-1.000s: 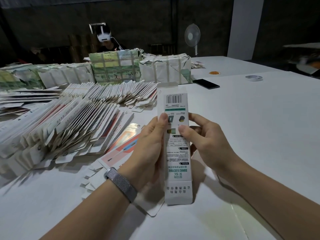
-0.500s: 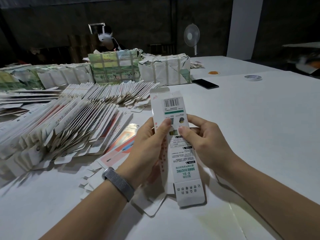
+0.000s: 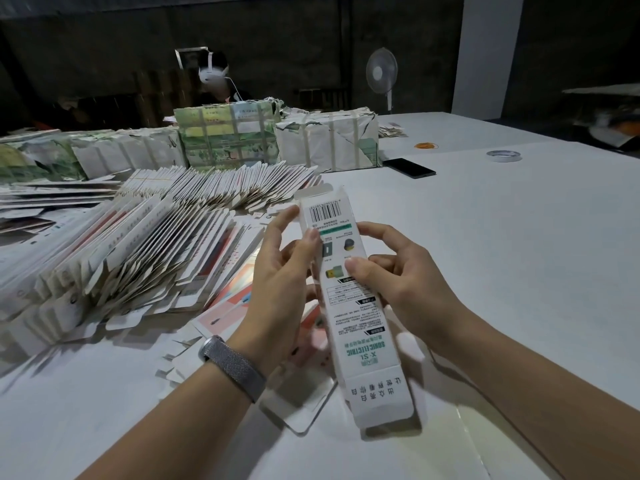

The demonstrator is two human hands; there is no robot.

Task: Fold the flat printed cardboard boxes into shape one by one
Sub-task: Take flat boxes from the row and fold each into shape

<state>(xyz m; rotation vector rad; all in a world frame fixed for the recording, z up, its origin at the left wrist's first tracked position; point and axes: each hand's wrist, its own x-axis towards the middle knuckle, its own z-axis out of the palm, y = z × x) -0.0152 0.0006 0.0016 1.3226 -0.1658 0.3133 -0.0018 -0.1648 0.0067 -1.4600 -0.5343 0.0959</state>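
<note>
On the white desk point(image 3: 519, 254), a black phone point(image 3: 408, 168) lies near a roll of tape point(image 3: 503, 155) and an orange rubber band point(image 3: 426, 145). Behind the desk stands a white fan point(image 3: 381, 72). A person point(image 3: 214, 77) sits at the far side.

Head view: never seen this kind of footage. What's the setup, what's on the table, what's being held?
No robot here. The camera sits on a person's head, looking forward and down at their bare hands. The left hand and right hand hold one long printed box above a white table, pinching its sides. To the left lie rows of flat boxes; behind them, wrapped bundles. Further off: a phone, a tape roll and a fan.
</note>
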